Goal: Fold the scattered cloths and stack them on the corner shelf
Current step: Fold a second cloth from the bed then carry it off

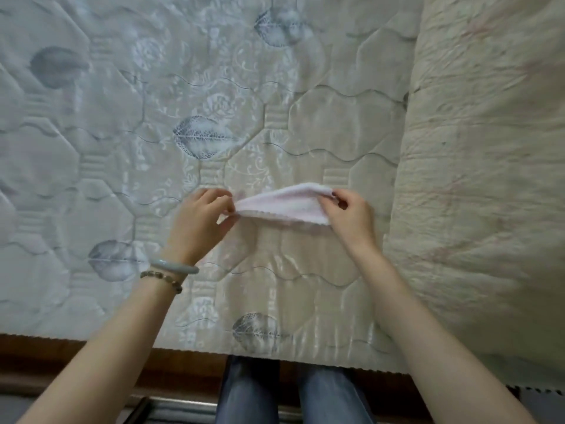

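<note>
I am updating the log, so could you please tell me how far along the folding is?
Done: no folded stack or shelf in view. In hand: the left hand and right hand pinch opposite ends of one pink cloth, doubled over, above the mattress. Left: finishing this fold and shelving it.

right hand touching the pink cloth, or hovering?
Touching. The head view shows the right hand pinching the right end of the pink cloth, with fingers curled over its top edge and no gap between them.
</note>
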### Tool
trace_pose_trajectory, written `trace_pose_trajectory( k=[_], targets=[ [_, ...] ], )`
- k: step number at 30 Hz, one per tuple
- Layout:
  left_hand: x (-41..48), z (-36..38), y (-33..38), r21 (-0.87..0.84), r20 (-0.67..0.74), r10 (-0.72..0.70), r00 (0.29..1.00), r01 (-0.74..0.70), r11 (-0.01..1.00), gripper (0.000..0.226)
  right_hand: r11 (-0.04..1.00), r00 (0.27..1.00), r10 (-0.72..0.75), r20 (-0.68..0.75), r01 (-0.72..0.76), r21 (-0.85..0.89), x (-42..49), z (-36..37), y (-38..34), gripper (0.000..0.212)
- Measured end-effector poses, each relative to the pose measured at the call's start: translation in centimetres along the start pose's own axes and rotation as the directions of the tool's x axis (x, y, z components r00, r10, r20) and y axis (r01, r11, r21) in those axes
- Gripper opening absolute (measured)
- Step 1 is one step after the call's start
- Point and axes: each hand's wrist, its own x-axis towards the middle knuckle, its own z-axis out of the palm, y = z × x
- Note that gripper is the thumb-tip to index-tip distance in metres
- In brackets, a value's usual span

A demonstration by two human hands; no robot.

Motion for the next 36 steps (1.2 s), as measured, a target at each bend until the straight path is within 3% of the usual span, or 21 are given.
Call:
trace_pose_trajectory(
  k=[3,6,8,10,13,15,18,20,22,24,25,28,31,36],
  targets=[
    [0.4,-5.5,0.2,0.016,-0.195,0.043,0.980,-0.041,0.999,0.017,0.977,0.977,-0.149,-0.155,0.170,0.132,-0.4,-2.3,-3.9,0.009],
    [0.2,-7.7,0.3,0.086,-0.262,0.162,0.951,-0.144,0.986,0.020,0.949,0.957,-0.237,-0.168,0.265,0.170,-1.5,-2.7,-6.4,0.021],
    [-0.6,-6.4,-0.4,0.091,-0.133,0.193,0.972,-0.182,0.979,0.018,0.981,0.986,-0.156,-0.063,0.162,0.110,-1.8,-1.8,-5.8,0.020],
    [-1.9,-3.8,-1.8,0.075,0.071,0.156,0.985,-0.162,0.984,0.018,1.000,0.994,0.023,0.102,-0.025,0.018,-1.7,-0.5,-3.9,0.016],
    [-3.6,-0.5,-3.6,0.010,0.323,0.006,0.946,-0.009,1.000,0.024,0.964,0.928,0.227,0.296,-0.170,-0.205,-1.3,1.0,-0.2,0.017],
    [-4.0,0.5,-3.9,-0.031,0.348,-0.098,0.932,0.116,0.993,0.027,0.918,0.912,0.284,0.296,-0.168,-0.360,-0.9,1.4,1.1,0.033],
    [-4.0,1.7,-4.1,-0.095,0.238,-0.168,0.957,0.195,0.976,0.024,0.887,0.961,0.226,0.162,-0.134,-0.442,-0.7,1.2,1.4,0.031],
    [-3.5,2.4,-4.0,-0.136,0.180,-0.221,0.959,0.247,0.960,0.026,0.902,0.988,0.091,0.127,-0.027,-0.431,-1.3,1.7,1.4,0.020],
    [-3.1,2.9,-4.2,-0.139,0.193,-0.272,0.943,0.300,0.944,0.028,0.877,0.948,-0.103,0.302,0.230,-0.422,-2.8,3.0,2.0,0.016],
    [-3.0,3.2,-4.9,-0.046,0.263,-0.238,0.935,0.259,0.965,0.027,0.770,0.814,-0.139,0.564,0.447,-0.456,-4.8,4.4,3.1,0.023],
    [-3.2,3.2,-5.4,0.028,0.309,-0.204,0.929,0.206,0.978,0.030,0.696,0.770,-0.135,0.623,0.521,-0.494,-5.5,5.0,3.7,0.028],
    [-3.4,2.9,-7.1,0.144,0.390,-0.080,0.917,0.025,0.989,0.045,0.560,0.780,-0.196,0.594,0.586,-0.585,-5.9,5.8,4.6,0.036],
    [-3.0,2.2,-8.1,0.155,0.402,0.031,0.915,-0.102,0.983,0.041,0.570,0.779,-0.261,0.571,0.601,-0.560,-5.5,6.1,5.1,0.029],
    [-3.7,2.3,-8.2,0.162,0.237,0.169,0.957,-0.210,0.964,0.005,0.646,0.783,-0.301,0.544,0.587,-0.488,-4.5,3.7,5.2,0.017]
  ],
)
